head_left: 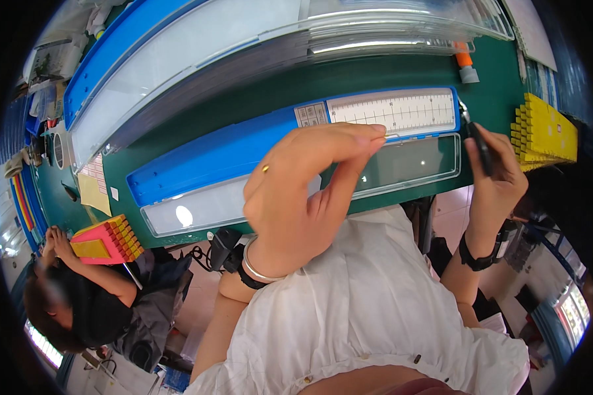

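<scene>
A long blue case [211,148] lies on the green table with its clear lid [412,168] folded out toward me. A white sheet with a printed scale [402,108] shows in its right end. My left hand [296,191] is over the case's near edge, thumb and forefinger pinched together. A thin, wire-like bit shows at those fingertips; I cannot make out what it is or whether it is held. My right hand [497,168] is closed around black-handled pliers [479,148], their metal jaws pointing up beside the case's right end.
Stacked long clear covers and a blue case [92,99] stand across the back. An orange tube with a grey cap [466,66] lies behind the case. Yellow blocks [550,131] are at the right, a pink and yellow stack [109,240] at the left. Another person [79,303] sits at left.
</scene>
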Available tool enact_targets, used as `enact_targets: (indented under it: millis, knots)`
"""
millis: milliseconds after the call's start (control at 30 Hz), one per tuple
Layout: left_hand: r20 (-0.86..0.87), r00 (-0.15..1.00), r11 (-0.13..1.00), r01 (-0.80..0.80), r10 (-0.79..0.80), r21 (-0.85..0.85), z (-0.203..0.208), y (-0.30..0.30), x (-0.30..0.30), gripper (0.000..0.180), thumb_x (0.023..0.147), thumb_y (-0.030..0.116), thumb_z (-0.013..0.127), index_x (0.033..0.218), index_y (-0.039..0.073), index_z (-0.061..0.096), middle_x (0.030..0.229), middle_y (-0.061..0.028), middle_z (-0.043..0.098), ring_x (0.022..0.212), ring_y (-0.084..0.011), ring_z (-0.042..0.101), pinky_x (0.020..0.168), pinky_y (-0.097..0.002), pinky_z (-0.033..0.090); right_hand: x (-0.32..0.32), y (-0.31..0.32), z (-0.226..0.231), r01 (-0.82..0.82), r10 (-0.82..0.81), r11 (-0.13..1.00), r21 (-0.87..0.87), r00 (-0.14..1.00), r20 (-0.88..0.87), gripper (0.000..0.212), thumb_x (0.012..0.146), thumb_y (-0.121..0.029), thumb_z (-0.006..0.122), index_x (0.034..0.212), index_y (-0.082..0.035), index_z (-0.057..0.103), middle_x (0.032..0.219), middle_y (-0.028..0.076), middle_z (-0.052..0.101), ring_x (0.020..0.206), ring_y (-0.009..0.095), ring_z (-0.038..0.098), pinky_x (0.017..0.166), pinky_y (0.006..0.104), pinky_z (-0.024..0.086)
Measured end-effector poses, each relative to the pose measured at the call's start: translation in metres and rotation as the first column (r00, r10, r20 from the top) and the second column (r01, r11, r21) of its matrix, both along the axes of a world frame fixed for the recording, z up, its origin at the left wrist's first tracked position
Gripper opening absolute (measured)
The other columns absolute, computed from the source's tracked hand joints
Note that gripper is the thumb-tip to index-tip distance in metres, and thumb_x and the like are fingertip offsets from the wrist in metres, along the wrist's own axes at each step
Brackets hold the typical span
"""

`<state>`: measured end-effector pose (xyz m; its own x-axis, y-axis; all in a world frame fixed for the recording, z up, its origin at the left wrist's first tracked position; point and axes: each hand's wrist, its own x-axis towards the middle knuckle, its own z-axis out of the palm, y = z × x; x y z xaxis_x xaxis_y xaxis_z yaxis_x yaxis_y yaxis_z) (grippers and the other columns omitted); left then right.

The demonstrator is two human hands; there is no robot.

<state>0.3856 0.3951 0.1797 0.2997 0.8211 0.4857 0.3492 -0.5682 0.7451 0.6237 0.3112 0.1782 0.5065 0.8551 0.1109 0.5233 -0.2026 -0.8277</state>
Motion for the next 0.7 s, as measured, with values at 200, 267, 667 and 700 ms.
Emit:
enact_targets:
  millis: [200,267,667,700]
  knots:
    - [0.269,0.96,0.997,-0.077,0.08,-0.021,-0.01,-0.003,0.006,0.028,0.083,-0.006,0.079,0.107,-0.001,0.065,0.094,-0.0086,0.076,0.081,-0.0191,0.075,0.071,-0.0273,0.057,0.01,0.007,-0.009,0.156,0.167,0.903,0.4,0.73,-0.663,0.03,0.101,-0.015,0.068,0.122,0.006,0.063,0.109,0.014,0.069,0.096,0.023,0.066,0.09,0.0441,0.055]
    - [0.149,0.989,0.987,0.045,-0.022,-0.154,-0.005,0.0,0.003,0.037,0.086,-0.009,0.077,0.115,0.001,0.056,0.094,-0.0128,0.076,0.09,-0.0187,0.075,0.079,-0.0256,0.056,0.012,0.013,-0.017,0.09,0.195,0.925,0.37,0.722,-0.664,0.03,0.103,-0.017,0.066,0.122,0.006,0.063,0.109,0.015,0.069,0.095,0.024,0.066,0.089,0.0431,0.055]
    - [0.277,0.959,0.96,0.024,0.056,-0.277,-0.005,0.0,-0.001,0.041,0.09,-0.008,0.073,0.119,0.002,0.046,0.096,-0.0171,0.076,0.09,-0.0195,0.074,0.082,-0.0264,0.056,-0.02,0.012,-0.002,-0.048,0.196,0.971,0.233,0.715,-0.672,0.021,0.092,-0.007,0.068,0.094,-0.002,0.047,0.122,0.033,0.066,0.044,0.013,0.055,0.041,0.0202,0.045]
    - [0.274,0.96,0.961,0.02,0.058,-0.277,-0.005,0.0,-0.002,0.041,0.09,-0.008,0.073,0.119,0.002,0.046,0.096,-0.0171,0.076,0.09,-0.0195,0.074,0.082,-0.0264,0.056,-0.02,0.01,-0.002,-0.077,0.22,0.966,0.246,0.741,-0.634,0.022,0.088,-0.001,0.069,0.095,-0.003,0.048,0.122,0.033,0.067,0.043,0.012,0.053,0.041,0.0193,0.044]
